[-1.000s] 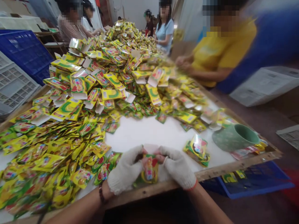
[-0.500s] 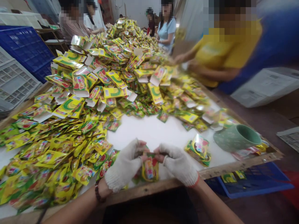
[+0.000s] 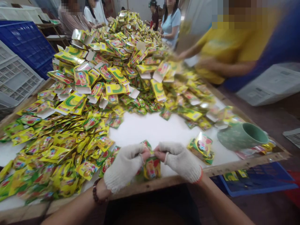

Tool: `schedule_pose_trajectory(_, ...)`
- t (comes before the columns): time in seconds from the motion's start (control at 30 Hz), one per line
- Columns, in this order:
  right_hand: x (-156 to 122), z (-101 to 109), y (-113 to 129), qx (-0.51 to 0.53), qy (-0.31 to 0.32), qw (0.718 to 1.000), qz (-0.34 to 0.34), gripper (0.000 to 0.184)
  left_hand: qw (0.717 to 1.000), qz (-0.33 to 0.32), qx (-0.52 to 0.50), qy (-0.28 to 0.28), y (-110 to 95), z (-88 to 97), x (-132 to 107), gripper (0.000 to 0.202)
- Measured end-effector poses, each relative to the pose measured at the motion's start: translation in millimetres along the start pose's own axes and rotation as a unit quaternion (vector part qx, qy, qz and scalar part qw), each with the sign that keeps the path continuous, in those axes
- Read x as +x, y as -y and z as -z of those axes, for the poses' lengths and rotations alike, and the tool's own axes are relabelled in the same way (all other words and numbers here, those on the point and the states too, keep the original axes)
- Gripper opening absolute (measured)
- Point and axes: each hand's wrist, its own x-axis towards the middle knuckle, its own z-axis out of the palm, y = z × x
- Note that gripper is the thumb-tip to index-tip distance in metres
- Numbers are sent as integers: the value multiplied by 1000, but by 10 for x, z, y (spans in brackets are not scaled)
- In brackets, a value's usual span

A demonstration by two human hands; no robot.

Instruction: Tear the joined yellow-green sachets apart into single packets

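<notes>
Both my hands wear white knitted gloves with bare fingertips. Just above the table's front edge, my left hand [image 3: 125, 164] and my right hand [image 3: 179, 161] meet with pinched fingers. Between them they grip a small printed yellow-green sachet [image 3: 152, 168], which hangs below the fingertips. A green printed piece [image 3: 146, 144] shows above the fingers; whether it is joined to the sachet I cannot tell. Left of my left hand spreads a heap of loose sachets [image 3: 63, 147]. To the right of my right hand lies a small stack of sachets [image 3: 201, 148].
A high pile of yellow cartons [image 3: 117, 72] covers the far part of the white table [image 3: 133, 128]. A green cup [image 3: 241, 136] lies on its side at the right corner. Blue crate [image 3: 257, 181] sits below. Several people work around the pile, one in a yellow shirt [image 3: 234, 47].
The fingertips have come closer together on the sachet, and a green piece now shows more above them. The whole view has shifted slightly.
</notes>
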Motion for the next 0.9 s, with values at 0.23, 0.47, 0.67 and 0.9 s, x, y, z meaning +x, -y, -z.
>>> schedule_pose_trajectory(0.23, -221, 39, -88, -83, 54, 977, 192, 21, 901, -320, 287, -62, 194, -9, -266, 28)
schedule_pose_trajectory(0.47, -242, -90, -141, -85, -30, 982, 167, 20, 957, -200, 186, -93, 195, -75, -274, 27)
schedule_pose_trajectory(0.67, -237, -218, -219, -55, -45, 960, 272, 40, 955, -257, 129, -78, 217, -139, -268, 22)
schedule_pose_trajectory(0.9, -244, -168, -73, -16, -37, 994, 103, 17, 996, -63, 59, -8, 28, -6, -222, 16)
